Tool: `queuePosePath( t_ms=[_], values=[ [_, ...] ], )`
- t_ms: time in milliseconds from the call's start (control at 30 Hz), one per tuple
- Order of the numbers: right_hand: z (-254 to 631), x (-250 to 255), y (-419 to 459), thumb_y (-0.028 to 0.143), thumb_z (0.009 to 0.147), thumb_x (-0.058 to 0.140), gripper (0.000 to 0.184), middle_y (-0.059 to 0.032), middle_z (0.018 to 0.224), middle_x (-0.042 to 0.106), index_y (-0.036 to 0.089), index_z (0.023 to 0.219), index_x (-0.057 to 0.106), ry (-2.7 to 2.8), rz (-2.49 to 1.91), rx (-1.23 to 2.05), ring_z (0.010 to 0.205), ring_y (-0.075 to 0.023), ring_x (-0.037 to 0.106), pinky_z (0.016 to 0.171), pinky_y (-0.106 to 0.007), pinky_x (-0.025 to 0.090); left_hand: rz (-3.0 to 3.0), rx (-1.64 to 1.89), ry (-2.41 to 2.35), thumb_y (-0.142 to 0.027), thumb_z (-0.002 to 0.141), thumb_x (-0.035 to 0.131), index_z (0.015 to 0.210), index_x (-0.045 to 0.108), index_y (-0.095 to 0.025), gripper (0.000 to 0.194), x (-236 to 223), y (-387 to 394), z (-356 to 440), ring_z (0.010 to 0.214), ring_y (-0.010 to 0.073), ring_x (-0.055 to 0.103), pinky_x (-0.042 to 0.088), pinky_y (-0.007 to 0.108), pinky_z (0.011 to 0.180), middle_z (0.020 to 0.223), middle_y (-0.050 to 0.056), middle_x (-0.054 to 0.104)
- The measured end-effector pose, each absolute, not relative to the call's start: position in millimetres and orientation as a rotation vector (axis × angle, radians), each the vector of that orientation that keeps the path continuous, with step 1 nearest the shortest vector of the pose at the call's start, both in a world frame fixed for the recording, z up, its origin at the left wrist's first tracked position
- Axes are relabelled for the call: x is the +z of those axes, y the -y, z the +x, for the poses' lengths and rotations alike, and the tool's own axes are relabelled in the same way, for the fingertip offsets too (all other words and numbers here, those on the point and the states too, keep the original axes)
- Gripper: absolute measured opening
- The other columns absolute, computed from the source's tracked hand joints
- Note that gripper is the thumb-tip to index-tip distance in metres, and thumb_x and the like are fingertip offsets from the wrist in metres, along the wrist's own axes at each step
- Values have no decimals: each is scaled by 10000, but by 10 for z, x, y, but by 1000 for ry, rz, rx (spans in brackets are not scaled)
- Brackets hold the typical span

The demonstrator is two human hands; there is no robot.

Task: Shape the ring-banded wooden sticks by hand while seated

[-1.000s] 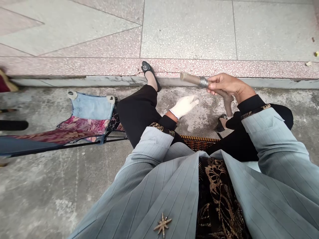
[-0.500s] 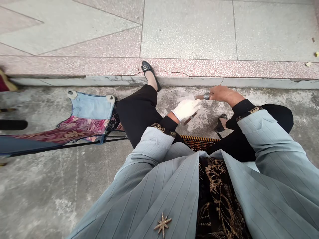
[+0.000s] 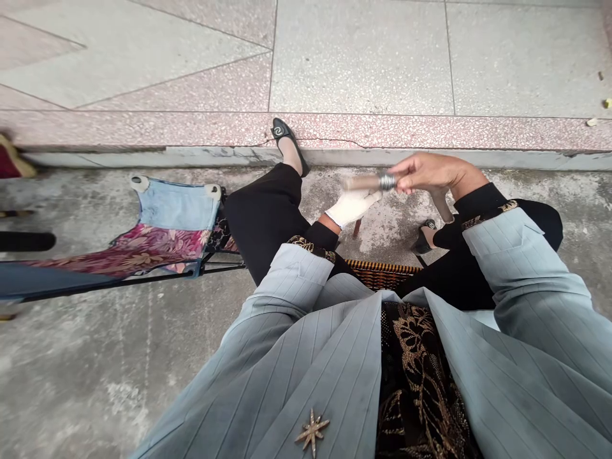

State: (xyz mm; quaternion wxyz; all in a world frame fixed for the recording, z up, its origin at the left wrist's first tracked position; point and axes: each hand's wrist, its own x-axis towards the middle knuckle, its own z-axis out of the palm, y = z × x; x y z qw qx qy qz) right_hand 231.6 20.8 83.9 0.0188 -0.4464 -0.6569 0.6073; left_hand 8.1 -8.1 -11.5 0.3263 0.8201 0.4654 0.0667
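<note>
My right hand [image 3: 423,172] is bare and pinches a brown rod [image 3: 362,183] with silvery wire [image 3: 387,181] coiled round it near the fingertips. Motion smears the rod's far end, so its exact kind cannot be made out. My left hand [image 3: 351,207], in a white knit glove, is closed just below the rod. Another brown stick [image 3: 356,228] pokes out under the glove; its upper part is hidden by the fingers. Beneath my right palm shows a pale brown piece [image 3: 442,204] that I cannot identify.
A folding chair [image 3: 176,204] with blue and floral cloth stands at left. My black shoe [image 3: 289,143] rests on the pink step edge [image 3: 373,134]; the other shoe [image 3: 423,237] is on the concrete. A woven seat [image 3: 382,274] lies under me. Small scraps [image 3: 591,122] dot the step at right.
My right hand has turned and risen slightly, and the wire-wrapped rod has shifted left over the glove. My left hand has moved a little left, and the lower stick shows less.
</note>
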Motion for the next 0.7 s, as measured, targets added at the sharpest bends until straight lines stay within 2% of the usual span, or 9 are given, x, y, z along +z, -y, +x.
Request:
queuePosePath(
  t_ms=[100,200,300,400,467,567,633,700],
  values=[
    [2375,843,-257,418,787,741,348,-39,827,688,187,1047,739,1754,-1587,1571,729,-152,575,677,-279,485,2148,186,-1199,-395,994,366,1005,640,-168,356,-110,98,88,842,202,627,455,305,760,933,67,698],
    [2407,681,-325,404,828,709,304,-49,799,672,164,1014,732,1724,-1742,1359,697,-155,575,649,-284,472,2198,157,-1116,-390,990,377,1013,640,-170,343,-109,130,105,879,200,630,457,303,807,963,67,702],
    [2377,513,-362,335,850,682,285,-68,828,676,140,1052,730,1989,-1971,1157,748,-183,599,662,-300,445,2281,83,-1064,-389,995,370,1052,640,-170,352,-93,163,130,949,212,635,456,306,847,1022,78,705],
    [2301,454,-344,309,859,651,284,-107,951,689,139,1073,728,2336,-2102,994,836,-224,612,668,-315,414,2353,16,-1083,-391,1004,349,1092,636,-164,376,-61,183,141,985,224,641,451,305,843,1059,90,704],
    [2255,462,-314,321,874,624,291,-126,1011,689,150,1090,720,2513,-2120,1006,845,-234,614,655,-318,400,2384,-9,-1105,-391,1010,335,1120,633,-165,389,-41,186,138,949,222,652,448,300,811,1034,86,709],
    [2240,467,-277,327,878,619,245,-125,971,697,162,1024,727,2776,-2060,1116,805,-230,613,646,-323,387,2417,-14,-1118,-379,1006,349,1151,635,-186,374,-31,182,118,906,211,655,444,292,782,990,66,713],
    [2268,446,-269,330,870,634,214,-106,886,698,166,959,737,2917,-1944,1296,761,-215,606,649,-322,387,2433,13,-1111,-367,1000,365,1148,643,-197,358,-40,171,98,928,208,653,442,291,794,1013,63,713],
    [2312,422,-272,348,858,654,222,-77,801,687,167,951,745,2936,-1778,1608,707,-187,591,656,-311,396,2410,53,-1127,-366,998,372,1132,651,-192,355,-59,150,72,940,210,651,440,294,799,1028,70,710]
  ],
)
